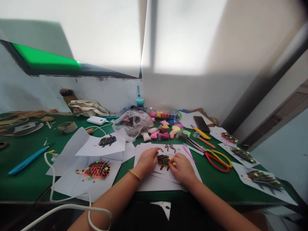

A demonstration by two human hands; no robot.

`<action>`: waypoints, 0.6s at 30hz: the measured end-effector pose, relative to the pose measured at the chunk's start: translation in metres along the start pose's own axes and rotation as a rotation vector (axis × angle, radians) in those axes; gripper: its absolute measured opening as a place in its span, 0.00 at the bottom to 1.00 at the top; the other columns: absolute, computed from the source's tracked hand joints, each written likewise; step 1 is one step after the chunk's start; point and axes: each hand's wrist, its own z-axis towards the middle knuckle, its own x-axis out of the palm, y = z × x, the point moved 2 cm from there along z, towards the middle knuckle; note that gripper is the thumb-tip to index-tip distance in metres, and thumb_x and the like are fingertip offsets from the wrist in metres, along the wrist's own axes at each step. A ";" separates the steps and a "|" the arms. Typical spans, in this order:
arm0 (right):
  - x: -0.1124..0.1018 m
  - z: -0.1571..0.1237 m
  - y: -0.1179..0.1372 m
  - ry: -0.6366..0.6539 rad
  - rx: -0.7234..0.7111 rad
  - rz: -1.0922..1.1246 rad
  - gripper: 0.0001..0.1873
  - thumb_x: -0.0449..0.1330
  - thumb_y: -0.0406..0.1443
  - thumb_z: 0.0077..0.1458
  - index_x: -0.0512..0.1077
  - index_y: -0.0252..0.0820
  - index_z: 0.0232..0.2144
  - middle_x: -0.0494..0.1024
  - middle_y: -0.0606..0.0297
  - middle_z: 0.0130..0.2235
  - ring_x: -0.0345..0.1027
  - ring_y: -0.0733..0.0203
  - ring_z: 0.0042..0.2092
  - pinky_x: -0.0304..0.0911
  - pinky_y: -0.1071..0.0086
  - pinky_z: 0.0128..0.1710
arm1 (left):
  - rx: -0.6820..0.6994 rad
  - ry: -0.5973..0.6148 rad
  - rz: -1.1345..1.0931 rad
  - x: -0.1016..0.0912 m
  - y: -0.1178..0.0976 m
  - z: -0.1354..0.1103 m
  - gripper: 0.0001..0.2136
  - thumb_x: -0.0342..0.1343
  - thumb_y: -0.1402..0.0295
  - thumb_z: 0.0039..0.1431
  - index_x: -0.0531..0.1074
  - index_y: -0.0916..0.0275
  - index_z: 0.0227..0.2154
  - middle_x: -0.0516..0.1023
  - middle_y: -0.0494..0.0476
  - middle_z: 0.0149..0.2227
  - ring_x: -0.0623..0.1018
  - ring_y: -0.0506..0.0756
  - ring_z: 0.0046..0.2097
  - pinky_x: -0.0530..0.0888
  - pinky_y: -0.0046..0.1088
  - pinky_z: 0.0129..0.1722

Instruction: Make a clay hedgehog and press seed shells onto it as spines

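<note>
A hedgehog picture of yellow clay covered with striped sunflower seeds lies on white paper in front of me. My left hand, with a gold bangle at its wrist, rests at the picture's left side, fingers bent and drawn together. At the right end, my right hand has its fingertips pinched together against the yellow clay. Anything small between the fingers of either hand is hidden. Loose sunflower seeds lie on the paper just beyond the hands.
Scissors, a pink strip and a yellow cutter lie to the right. Clay packets and a plastic bag are behind. Finished hedgehog pictures flank both sides, one red. A white cable loops at left.
</note>
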 end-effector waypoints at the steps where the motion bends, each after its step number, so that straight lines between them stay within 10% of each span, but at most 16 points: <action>1: 0.000 0.000 0.000 0.000 -0.003 0.006 0.06 0.59 0.32 0.53 0.75 0.42 0.27 0.72 0.62 0.34 0.65 0.56 0.41 0.58 0.65 0.43 | 0.002 0.000 0.001 0.000 0.000 0.000 0.20 0.46 0.77 0.58 0.69 0.62 0.53 0.78 0.58 0.44 0.76 0.55 0.45 0.71 0.34 0.50; 11: 0.001 -0.005 -0.009 -0.038 -0.005 0.092 0.04 0.60 0.34 0.52 0.74 0.42 0.31 0.72 0.60 0.38 0.65 0.54 0.43 0.60 0.63 0.44 | 0.039 -0.026 -0.019 -0.002 -0.001 -0.001 0.20 0.47 0.78 0.57 0.70 0.60 0.51 0.78 0.57 0.44 0.76 0.55 0.45 0.72 0.34 0.50; 18: 0.003 -0.004 -0.010 -0.023 -0.026 0.068 0.06 0.57 0.33 0.54 0.74 0.41 0.28 0.72 0.61 0.35 0.64 0.56 0.41 0.59 0.64 0.42 | 0.305 -0.035 -0.003 -0.009 -0.012 -0.005 0.19 0.50 0.80 0.52 0.76 0.56 0.44 0.77 0.56 0.47 0.74 0.56 0.50 0.63 0.40 0.59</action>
